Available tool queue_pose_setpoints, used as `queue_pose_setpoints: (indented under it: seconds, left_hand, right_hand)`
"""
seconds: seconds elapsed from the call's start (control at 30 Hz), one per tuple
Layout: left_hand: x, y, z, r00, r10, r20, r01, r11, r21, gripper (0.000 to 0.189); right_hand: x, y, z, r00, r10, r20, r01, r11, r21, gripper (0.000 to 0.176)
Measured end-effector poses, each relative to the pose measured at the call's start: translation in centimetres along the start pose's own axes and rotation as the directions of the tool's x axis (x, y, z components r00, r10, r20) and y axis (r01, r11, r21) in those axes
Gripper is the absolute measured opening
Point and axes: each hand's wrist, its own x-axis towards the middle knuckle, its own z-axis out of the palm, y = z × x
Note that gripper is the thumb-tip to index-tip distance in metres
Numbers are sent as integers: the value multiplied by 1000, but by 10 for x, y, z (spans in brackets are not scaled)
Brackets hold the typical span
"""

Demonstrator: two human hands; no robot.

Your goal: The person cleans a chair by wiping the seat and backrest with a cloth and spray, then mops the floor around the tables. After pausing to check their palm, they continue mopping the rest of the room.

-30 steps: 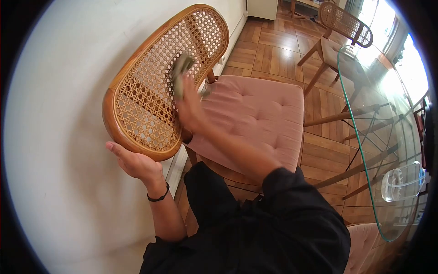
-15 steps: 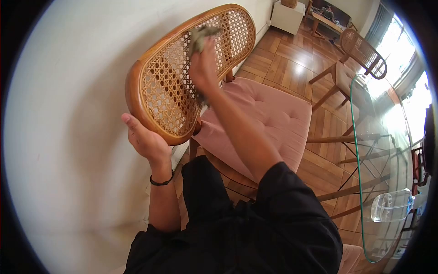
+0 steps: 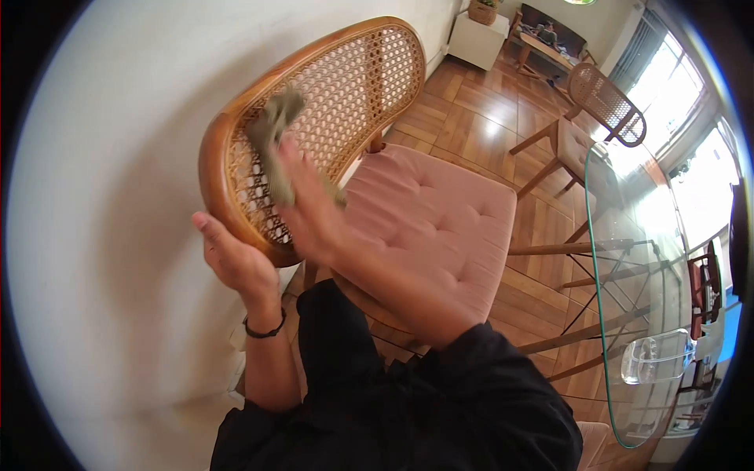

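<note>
A wooden chair's backrest (image 3: 338,86), with woven cane inside a rounded frame, leans near the wall. My left hand (image 3: 238,263) is closed around the near lower corner of that frame, thumb on the outer side. An olive-green cloth (image 3: 271,149) lies against the left part of the cane under my right hand (image 3: 312,208), which presses on it and is slightly blurred. Below the backrest is the chair's tufted pink seat cushion (image 3: 432,220). The cloth and my right hand hide part of the weave.
A white wall (image 3: 118,196) runs close along the left. To the right stands a glass-topped table (image 3: 628,314) with a clear plastic container (image 3: 656,357). Another cane-backed chair (image 3: 585,129) is beyond it on the parquet floor (image 3: 471,110). A white cabinet (image 3: 477,41) stands at the back.
My right hand and the cloth have moved down and left across the cane, toward the near end. My left hand keeps its grip on the frame. The view has shifted slightly.
</note>
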Motion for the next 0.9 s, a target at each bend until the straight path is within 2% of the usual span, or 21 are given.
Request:
queue_pose_setpoints:
  seconds: [0.07, 0.17, 0.2, 0.27, 0.3, 0.33, 0.4, 0.43, 0.53, 0.6, 0.63, 0.7, 0.73, 0.77, 0.83, 0.9]
  left_hand:
    - [1, -1, -1, 999, -14, -34, 15, 999, 41, 74]
    - [1, -1, -2, 995, -29, -94, 43, 987, 154, 78]
    - [1, -2, 3, 985, -75, -155, 76, 997, 3, 78]
    - [-1, 2, 3, 988, -94, -124, 93, 996, -6, 78]
    - [-1, 3, 6, 985, -118, -128, 107, 990, -88, 78]
    - [-2, 5, 8, 977, -139, -162, 122, 986, -113, 78]
    - [-1, 2, 6, 985, -68, -157, 58, 996, -68, 77]
    - [0, 2, 7, 985, -56, -163, 47, 997, -59, 76]
    - [-3, 1, 4, 981, -35, -193, 31, 999, -22, 75]
    - [-3, 1, 3, 984, -11, -175, 11, 1000, -2, 75]
    - [-2, 0, 6, 972, -31, -232, 31, 1000, -1, 74]
    - [-2, -2, 2, 964, -80, -255, 96, 994, 49, 77]
    - [-6, 6, 6, 958, -73, -279, 131, 971, 199, 78]
    - [-11, 15, 9, 953, -57, -298, 163, 925, 344, 79]
    - [-9, 14, -4, 983, -73, -171, 143, 884, 445, 79]
    - [-9, 29, -9, 984, -172, -44, 173, 875, 451, 75]
  right_hand:
    - [-40, -11, 2, 994, 25, 111, -34, 996, 83, 75]
    - [-103, -16, 12, 987, -8, 162, 2, 999, 35, 75]
    - [-124, -12, 18, 982, -8, 187, 7, 1000, 6, 76]
    - [-167, 2, 33, 976, -27, 218, 35, 999, -33, 76]
    - [-180, 7, 36, 972, -36, 234, 49, 998, -50, 75]
    - [-184, 2, 34, 961, 66, 270, -54, 997, -52, 74]
    - [-192, -9, 35, 905, 268, 330, -266, 963, -53, 72]
    - [-198, -10, 35, 899, 306, 314, -331, 943, 27, 62]
    - [-207, -5, 38, 855, 398, 332, -464, 874, 146, 51]
    - [-203, -9, 29, 786, 500, 364, -587, 788, 185, 46]
    - [-195, -12, 21, 753, 544, 370, -638, 741, 209, 43]
    - [-181, -33, 0, 692, 657, 298, -711, 692, 124, 35]
    - [-174, -44, -14, 656, 708, 262, -746, 661, 81, 31]
    - [-168, -51, -28, 664, 722, 196, -739, 673, 26, 28]
    - [-158, -72, -59, 668, 743, 48, -737, 669, -95, 26]
    - [-136, -108, -103, 625, 781, 4, -780, 625, -40, 26]
